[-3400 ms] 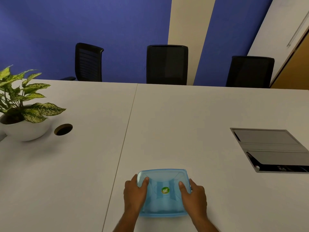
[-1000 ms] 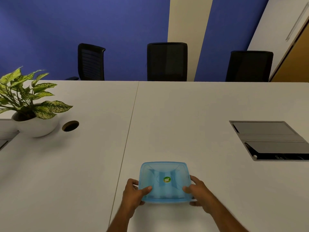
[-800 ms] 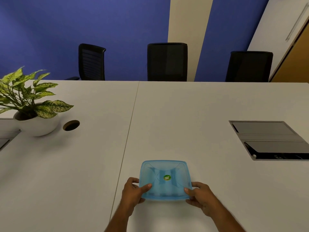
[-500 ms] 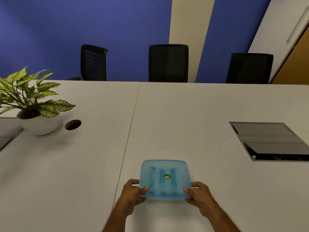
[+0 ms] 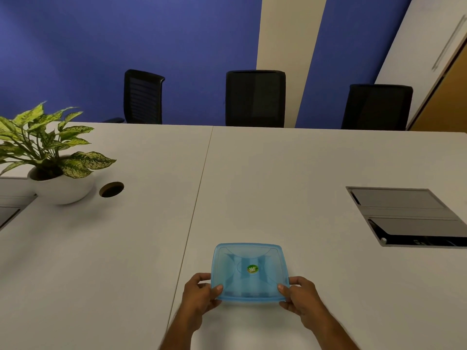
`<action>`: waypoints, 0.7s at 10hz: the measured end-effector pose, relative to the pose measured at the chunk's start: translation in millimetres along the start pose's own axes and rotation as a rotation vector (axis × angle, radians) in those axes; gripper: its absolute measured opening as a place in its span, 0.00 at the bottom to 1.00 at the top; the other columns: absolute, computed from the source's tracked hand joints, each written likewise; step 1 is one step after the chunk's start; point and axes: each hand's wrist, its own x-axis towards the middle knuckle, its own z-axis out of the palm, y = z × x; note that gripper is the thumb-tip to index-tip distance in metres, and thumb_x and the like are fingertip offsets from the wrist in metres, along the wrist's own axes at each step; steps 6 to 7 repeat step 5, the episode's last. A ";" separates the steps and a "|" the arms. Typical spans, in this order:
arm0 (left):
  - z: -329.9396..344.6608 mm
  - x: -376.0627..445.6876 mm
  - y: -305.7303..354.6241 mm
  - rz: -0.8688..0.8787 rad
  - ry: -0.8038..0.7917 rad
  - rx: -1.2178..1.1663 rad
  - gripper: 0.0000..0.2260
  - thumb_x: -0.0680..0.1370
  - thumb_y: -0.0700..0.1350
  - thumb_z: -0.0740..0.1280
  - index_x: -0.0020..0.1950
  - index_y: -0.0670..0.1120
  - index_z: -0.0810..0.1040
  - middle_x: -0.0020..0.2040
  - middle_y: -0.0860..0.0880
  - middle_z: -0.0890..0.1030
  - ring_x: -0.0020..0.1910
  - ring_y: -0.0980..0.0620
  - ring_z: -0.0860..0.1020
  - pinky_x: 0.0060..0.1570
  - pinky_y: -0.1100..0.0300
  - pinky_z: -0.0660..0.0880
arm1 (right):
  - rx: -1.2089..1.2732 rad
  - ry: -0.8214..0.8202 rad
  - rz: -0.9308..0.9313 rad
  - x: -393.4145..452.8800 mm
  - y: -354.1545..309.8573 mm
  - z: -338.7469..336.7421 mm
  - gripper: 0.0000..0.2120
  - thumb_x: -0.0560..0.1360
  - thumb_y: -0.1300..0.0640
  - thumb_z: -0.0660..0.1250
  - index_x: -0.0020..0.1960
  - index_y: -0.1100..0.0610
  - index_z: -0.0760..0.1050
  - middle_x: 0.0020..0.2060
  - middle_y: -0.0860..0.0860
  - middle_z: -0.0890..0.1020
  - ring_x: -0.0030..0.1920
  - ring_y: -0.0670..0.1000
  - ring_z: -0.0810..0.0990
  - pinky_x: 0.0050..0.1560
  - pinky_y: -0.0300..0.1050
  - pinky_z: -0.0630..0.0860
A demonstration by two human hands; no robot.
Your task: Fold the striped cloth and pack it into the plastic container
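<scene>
At the near edge of a white table [image 5: 303, 173], a left hand [image 5: 199, 294] and right hand [image 5: 300, 296] are pinching the lidded blue plastic container [image 5: 250, 271] at its front corners, seemingly sealing the faintly visible striped cloth [image 5: 246, 279] inside.

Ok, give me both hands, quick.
Left hand: closed on the near left corner of the container.
Right hand: closed on its near right corner.
</scene>
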 end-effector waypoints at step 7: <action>-2.9 -10.1 2.7 0.241 0.194 0.609 0.31 0.68 0.58 0.77 0.66 0.48 0.72 0.55 0.49 0.78 0.54 0.50 0.77 0.50 0.57 0.76 | -0.391 0.274 -0.300 -24.3 -21.0 -12.2 0.26 0.68 0.52 0.77 0.62 0.58 0.74 0.58 0.60 0.78 0.55 0.58 0.79 0.55 0.48 0.75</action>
